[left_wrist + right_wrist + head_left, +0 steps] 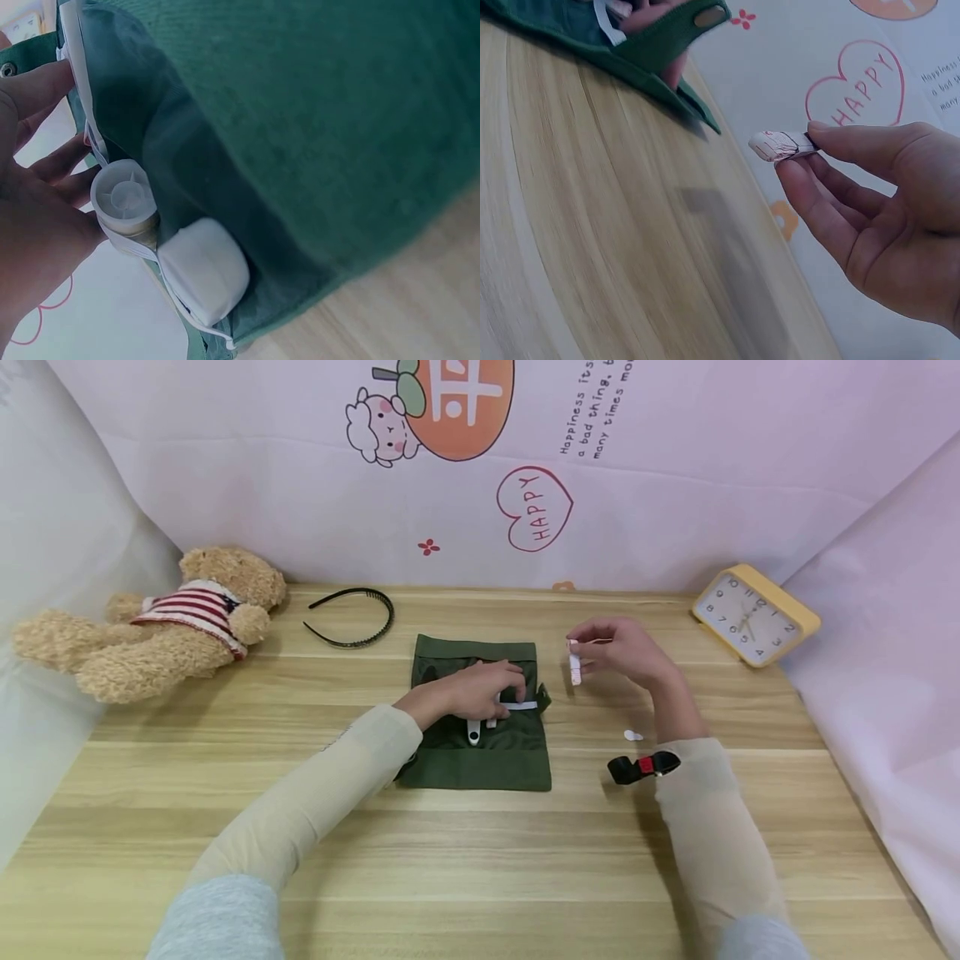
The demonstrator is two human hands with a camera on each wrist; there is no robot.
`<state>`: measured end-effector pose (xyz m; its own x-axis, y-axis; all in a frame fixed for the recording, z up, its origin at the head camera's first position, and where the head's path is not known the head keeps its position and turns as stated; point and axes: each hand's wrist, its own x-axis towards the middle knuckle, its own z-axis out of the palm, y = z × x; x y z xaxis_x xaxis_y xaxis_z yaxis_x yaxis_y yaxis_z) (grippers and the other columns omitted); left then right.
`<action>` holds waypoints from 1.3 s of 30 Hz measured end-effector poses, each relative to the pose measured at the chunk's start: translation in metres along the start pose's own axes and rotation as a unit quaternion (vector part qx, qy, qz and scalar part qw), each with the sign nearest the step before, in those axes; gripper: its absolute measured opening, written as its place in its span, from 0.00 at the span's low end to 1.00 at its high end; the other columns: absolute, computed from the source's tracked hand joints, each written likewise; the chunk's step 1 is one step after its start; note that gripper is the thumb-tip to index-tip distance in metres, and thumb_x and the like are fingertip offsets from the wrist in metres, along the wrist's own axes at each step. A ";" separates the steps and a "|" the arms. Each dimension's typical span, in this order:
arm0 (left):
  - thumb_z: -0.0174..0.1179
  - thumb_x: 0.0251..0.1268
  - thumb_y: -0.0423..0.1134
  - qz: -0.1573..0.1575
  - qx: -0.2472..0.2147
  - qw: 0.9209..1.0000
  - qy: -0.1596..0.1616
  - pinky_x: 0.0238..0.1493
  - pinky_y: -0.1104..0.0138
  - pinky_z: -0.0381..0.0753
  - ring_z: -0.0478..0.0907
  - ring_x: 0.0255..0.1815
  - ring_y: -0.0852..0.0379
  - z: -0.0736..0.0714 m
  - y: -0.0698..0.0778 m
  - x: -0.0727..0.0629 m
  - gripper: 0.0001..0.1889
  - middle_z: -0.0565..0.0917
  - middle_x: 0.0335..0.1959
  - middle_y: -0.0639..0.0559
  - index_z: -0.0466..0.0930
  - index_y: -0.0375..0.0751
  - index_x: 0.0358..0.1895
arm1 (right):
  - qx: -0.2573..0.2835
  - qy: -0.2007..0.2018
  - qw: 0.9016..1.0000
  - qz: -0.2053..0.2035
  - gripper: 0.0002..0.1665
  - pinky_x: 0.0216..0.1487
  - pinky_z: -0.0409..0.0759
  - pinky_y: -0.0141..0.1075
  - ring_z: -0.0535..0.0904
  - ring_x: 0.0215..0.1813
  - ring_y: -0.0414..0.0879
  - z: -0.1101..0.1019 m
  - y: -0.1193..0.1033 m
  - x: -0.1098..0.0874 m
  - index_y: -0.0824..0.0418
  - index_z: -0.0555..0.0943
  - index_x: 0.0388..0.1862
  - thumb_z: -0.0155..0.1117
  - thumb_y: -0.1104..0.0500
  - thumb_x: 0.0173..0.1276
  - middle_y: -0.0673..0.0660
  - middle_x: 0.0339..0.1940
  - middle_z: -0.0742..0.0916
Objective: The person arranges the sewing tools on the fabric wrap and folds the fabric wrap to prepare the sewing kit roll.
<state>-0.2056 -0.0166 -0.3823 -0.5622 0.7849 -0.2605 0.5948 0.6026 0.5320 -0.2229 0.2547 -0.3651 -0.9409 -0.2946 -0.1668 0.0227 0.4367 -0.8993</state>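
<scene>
White packet pinched at tips of right fingers, near green pouch.

Head view downward, wrist views close, green pouch shared

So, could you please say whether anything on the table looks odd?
Perhaps the small white piece: it lies loose on the table, right of the green organizer, not inside it. Nothing looks spilled.

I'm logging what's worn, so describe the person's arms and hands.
Left hand and right hand are ungloved. Cream sleeves cover the forearms, with light-grey cloth nearer the elbows. A black strap with a red patch shows beside the right cuff.
</scene>
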 end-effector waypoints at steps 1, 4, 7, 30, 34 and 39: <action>0.61 0.74 0.34 -0.001 -0.002 1.000 0.000 0.77 0.39 0.43 0.46 0.82 0.44 0.000 0.000 0.000 0.10 0.60 0.79 0.43 0.78 0.44 0.54 | 0.005 0.000 1.000 -0.004 0.19 0.49 0.85 0.51 0.83 0.42 0.50 0.002 -0.001 0.001 0.75 0.78 0.59 0.64 0.65 0.74 0.65 0.51 0.81; 0.62 0.74 0.34 -0.001 -0.006 1.000 0.000 0.77 0.39 0.43 0.45 0.82 0.44 0.000 -0.001 0.000 0.10 0.61 0.79 0.44 0.78 0.44 0.54 | 0.025 -0.005 1.000 -0.016 0.19 0.50 0.85 0.52 0.84 0.41 0.49 0.009 -0.004 0.005 0.77 0.77 0.58 0.64 0.67 0.73 0.65 0.49 0.81; 0.62 0.74 0.35 0.000 -0.007 1.000 0.000 0.77 0.39 0.43 0.47 0.82 0.46 0.000 -0.001 0.001 0.10 0.61 0.79 0.44 0.78 0.44 0.54 | 0.043 -0.009 0.999 -0.026 0.17 0.49 0.85 0.52 0.84 0.41 0.49 0.015 -0.007 0.009 0.77 0.78 0.57 0.64 0.69 0.73 0.66 0.48 0.81; 0.67 0.70 0.39 0.010 -0.014 1.000 0.014 0.75 0.38 0.48 0.61 0.76 0.49 0.000 -0.003 0.003 0.12 0.69 0.72 0.48 0.78 0.45 0.51 | -0.034 -0.088 0.994 -0.049 0.09 0.46 0.86 0.47 0.85 0.42 0.58 0.041 -0.011 0.024 0.72 0.82 0.48 0.65 0.68 0.72 0.68 0.41 0.85; 0.67 0.70 0.39 0.011 -0.014 1.000 0.015 0.75 0.38 0.48 0.58 0.78 0.46 0.000 -0.004 0.003 0.12 0.69 0.72 0.47 0.78 0.45 0.51 | -0.050 -0.103 0.993 -0.044 0.09 0.46 0.86 0.45 0.85 0.42 0.57 0.044 -0.012 0.023 0.71 0.82 0.47 0.66 0.67 0.72 0.66 0.41 0.86; 0.67 0.70 0.39 0.012 -0.015 1.000 0.014 0.75 0.37 0.47 0.58 0.78 0.46 0.000 -0.003 0.002 0.11 0.70 0.71 0.47 0.78 0.45 0.51 | -0.049 -0.127 0.990 -0.043 0.07 0.47 0.85 0.46 0.85 0.42 0.58 0.045 -0.013 0.023 0.71 0.82 0.46 0.65 0.69 0.71 0.66 0.40 0.88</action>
<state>-0.2085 -0.0163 -0.3845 -0.5647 0.7941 -0.2247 0.5904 0.5789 0.5624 -0.2297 0.2039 -0.3756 -0.8226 -0.5329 -0.1983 -0.0988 0.4774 -0.8731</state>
